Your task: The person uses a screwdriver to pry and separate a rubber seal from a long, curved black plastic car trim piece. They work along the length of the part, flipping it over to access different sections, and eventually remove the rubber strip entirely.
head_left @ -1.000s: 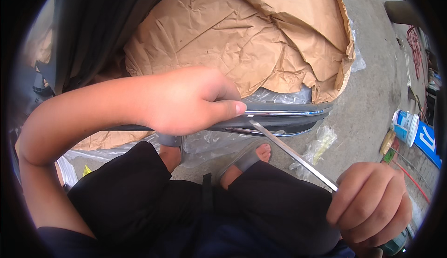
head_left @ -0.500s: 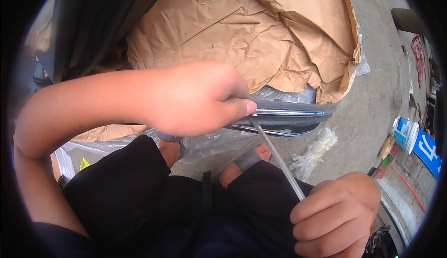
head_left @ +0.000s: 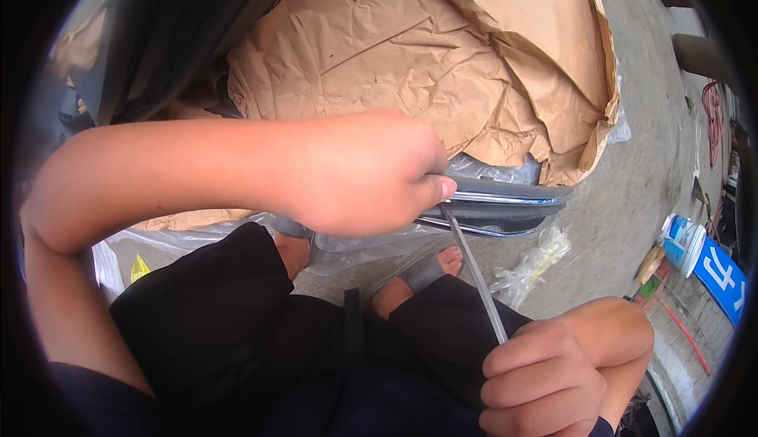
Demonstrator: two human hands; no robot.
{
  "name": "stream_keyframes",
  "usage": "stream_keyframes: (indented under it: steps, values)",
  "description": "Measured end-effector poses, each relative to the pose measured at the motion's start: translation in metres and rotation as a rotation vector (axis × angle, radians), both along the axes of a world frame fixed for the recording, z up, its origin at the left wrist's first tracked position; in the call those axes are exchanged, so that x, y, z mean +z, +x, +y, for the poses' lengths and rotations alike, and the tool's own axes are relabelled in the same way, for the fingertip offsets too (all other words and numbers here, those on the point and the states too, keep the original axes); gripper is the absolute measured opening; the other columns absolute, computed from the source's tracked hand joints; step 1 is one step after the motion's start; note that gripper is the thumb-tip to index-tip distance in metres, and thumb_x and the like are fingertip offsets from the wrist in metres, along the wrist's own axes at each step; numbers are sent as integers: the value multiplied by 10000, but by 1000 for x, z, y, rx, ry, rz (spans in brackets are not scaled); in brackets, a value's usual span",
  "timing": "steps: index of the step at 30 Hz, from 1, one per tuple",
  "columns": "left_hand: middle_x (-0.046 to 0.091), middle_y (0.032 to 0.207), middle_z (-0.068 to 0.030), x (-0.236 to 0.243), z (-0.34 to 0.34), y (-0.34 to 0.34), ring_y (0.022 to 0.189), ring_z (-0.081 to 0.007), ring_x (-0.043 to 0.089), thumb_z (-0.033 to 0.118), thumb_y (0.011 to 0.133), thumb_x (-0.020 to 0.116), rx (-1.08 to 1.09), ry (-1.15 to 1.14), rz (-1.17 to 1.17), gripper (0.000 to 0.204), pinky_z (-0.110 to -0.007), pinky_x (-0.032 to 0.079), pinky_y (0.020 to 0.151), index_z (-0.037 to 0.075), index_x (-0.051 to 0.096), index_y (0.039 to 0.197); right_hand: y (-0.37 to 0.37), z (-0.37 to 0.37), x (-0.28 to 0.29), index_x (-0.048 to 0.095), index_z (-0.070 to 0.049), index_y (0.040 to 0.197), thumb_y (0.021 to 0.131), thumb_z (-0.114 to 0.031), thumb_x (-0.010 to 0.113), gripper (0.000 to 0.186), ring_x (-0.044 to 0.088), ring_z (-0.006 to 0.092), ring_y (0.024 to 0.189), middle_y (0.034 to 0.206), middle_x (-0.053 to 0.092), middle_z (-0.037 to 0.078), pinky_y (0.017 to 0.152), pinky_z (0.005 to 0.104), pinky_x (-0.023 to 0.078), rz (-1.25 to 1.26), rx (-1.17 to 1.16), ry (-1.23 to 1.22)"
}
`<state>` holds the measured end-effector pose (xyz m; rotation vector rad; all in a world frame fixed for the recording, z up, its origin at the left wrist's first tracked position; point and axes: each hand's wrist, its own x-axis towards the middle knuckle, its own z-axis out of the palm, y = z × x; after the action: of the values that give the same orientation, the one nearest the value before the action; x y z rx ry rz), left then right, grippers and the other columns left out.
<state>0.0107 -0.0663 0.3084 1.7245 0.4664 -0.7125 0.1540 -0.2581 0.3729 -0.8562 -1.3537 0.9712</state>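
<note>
My left hand [head_left: 379, 172] is closed on the edge of a long dark car trim piece [head_left: 513, 212] with bright chrome strips, its thumb pressed along the upper strip. The fingers behind the piece are hidden. In my right hand [head_left: 545, 382] is a slim grey metal rod [head_left: 478, 279], gripped in a fist that covers its near end. The rod slants up and left, and its far tip meets the trim piece just below my left thumb. Crumpled brown paper [head_left: 379, 58] lies behind the trim piece, with clear plastic film [head_left: 497, 170] showing between them.
My feet in grey sandals [head_left: 418, 271] are on the concrete floor, close below the trim piece. Crumpled clear plastic [head_left: 541, 255] lies to their right. Further right are a white-and-blue bucket [head_left: 685, 241], a blue sign [head_left: 720, 271] and a coiled red hose [head_left: 712, 113].
My left hand has slid a little to the right along the trim piece, and the rod's tip has shifted right with it. The right fist has moved slightly left and down.
</note>
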Motion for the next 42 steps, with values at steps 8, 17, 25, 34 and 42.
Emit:
stream_keyframes:
  steps: [8,17,25,34,42]
  values:
    - [695,755,-230,0,1,-3,723,-409,695,261,1141,486,-56,68,-67,436,-513,572,741,-73,711,974,13,9,0,580,4,695,682,-12,862,283,660,305,665,811,675,159,603,433,597,-48,146,50]
    - [660,678,-234,-11,-5,-9,660,-428,692,231,1125,528,-46,144,-199,378,-514,572,680,-61,686,944,15,30,-3,609,4,847,935,-9,779,192,645,322,739,892,683,180,665,451,574,-5,220,94]
    - [657,675,-256,-13,-3,-11,668,-465,684,229,1119,527,-43,163,-247,384,-540,565,673,-58,675,911,4,21,12,638,17,886,949,-26,793,173,677,328,782,933,703,176,727,476,604,-57,156,-102]
    - [671,734,-284,-15,-2,-11,722,-485,689,241,1112,531,-91,152,-204,400,-549,567,707,-77,676,918,4,19,6,623,9,815,935,-5,783,201,668,326,763,898,686,178,716,497,596,-67,69,-13]
    - [683,771,-286,-18,-2,-13,761,-493,691,257,1115,530,-74,110,-250,405,-555,566,737,-74,687,941,3,42,-6,571,-47,913,989,-125,731,194,617,276,683,799,635,111,635,442,558,133,-45,-10]
